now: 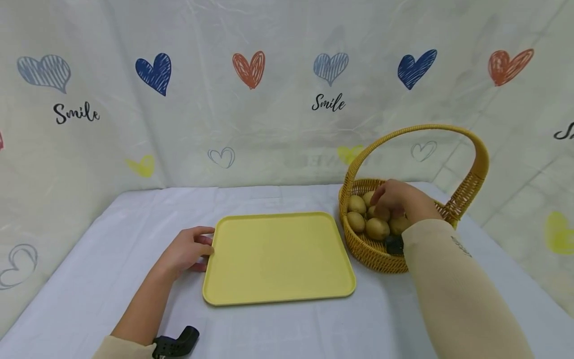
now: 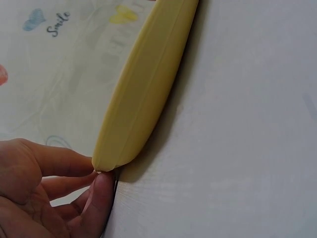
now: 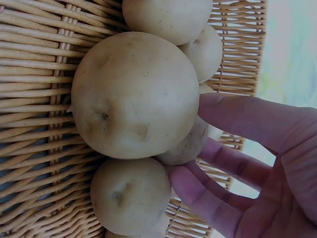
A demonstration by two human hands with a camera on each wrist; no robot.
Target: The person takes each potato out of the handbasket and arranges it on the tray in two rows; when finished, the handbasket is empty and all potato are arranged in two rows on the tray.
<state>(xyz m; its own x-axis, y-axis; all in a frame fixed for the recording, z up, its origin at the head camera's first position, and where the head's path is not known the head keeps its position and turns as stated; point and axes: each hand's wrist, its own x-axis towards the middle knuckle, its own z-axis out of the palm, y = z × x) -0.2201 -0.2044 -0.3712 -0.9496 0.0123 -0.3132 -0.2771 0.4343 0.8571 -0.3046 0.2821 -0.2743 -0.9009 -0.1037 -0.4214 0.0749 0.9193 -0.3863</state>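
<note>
On the white cloth lies a yellow rectangular tray (image 1: 278,259) with a raised rim. My left hand (image 1: 188,249) rests at the tray's left edge; thumb and fingertips touch the rim, also in the left wrist view, where the tray (image 2: 143,94) is seen along its side. To the right, a wicker basket (image 1: 374,262) with a tall arched handle holds several potatoes (image 1: 377,229). My right hand (image 1: 396,199) reaches into it, thumb and fingers around a potato (image 3: 185,146) that a larger potato (image 3: 138,94) partly hides in the right wrist view.
The basket's handle (image 1: 426,127) arches above my right hand and forearm. A white curtain (image 1: 278,124) printed with hearts hangs behind the table (image 1: 112,259). A black band with a camera (image 1: 177,344) is on my left wrist.
</note>
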